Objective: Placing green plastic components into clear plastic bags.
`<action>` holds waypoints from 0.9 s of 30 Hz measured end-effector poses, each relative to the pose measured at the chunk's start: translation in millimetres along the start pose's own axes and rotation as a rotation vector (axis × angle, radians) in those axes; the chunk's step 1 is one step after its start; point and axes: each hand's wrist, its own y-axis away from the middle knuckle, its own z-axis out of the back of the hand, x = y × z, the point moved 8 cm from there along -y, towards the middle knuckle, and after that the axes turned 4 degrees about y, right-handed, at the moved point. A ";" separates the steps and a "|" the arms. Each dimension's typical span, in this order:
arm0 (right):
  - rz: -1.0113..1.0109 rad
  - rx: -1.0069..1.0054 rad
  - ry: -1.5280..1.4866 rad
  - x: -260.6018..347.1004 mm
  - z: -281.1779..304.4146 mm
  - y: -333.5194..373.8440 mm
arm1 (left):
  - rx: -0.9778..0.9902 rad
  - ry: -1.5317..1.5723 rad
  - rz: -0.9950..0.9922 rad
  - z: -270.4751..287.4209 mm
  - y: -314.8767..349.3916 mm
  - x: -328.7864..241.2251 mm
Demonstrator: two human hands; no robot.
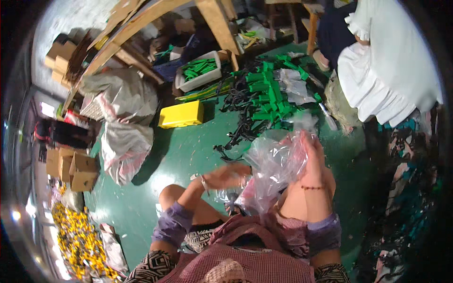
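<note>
A crumpled clear plastic bag (272, 162) hangs over my lap, with something pink showing behind or through it. At its right side my right hand (309, 158) grips the plastic, fingers pointing away from me. My left hand (227, 176) is beside the bag's left side, above my knee. Motion smears its fingers, so its grip cannot be made out. Just beyond the bag, bright green block-shaped pieces (268, 94) lie in a heap on the floor. Black straps or cords (238, 120) are tangled along the heap's left side.
A yellow case (181, 114) sits on the green floor (174, 151). Behind it stands a white bin (200, 85) of green pieces. Whitish sacks (126, 146) and cardboard boxes (71, 166) are at left, above many yellow pieces (80, 238). A person in white clothing (377, 70) is at far right.
</note>
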 end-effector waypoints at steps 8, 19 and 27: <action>-0.387 0.116 0.568 -46.0 0.5 -2.8 | -0.573 -1.345 -0.027 187.6 -289.0 36.2; 0.564 0.264 0.972 -16.3 10.5 -9.9 | -0.045 -0.642 0.421 164.8 -275.5 111.3; -0.222 0.223 0.668 -115.7 -15.6 -25.6 | -0.796 0.264 0.211 94.3 116.2 -34.0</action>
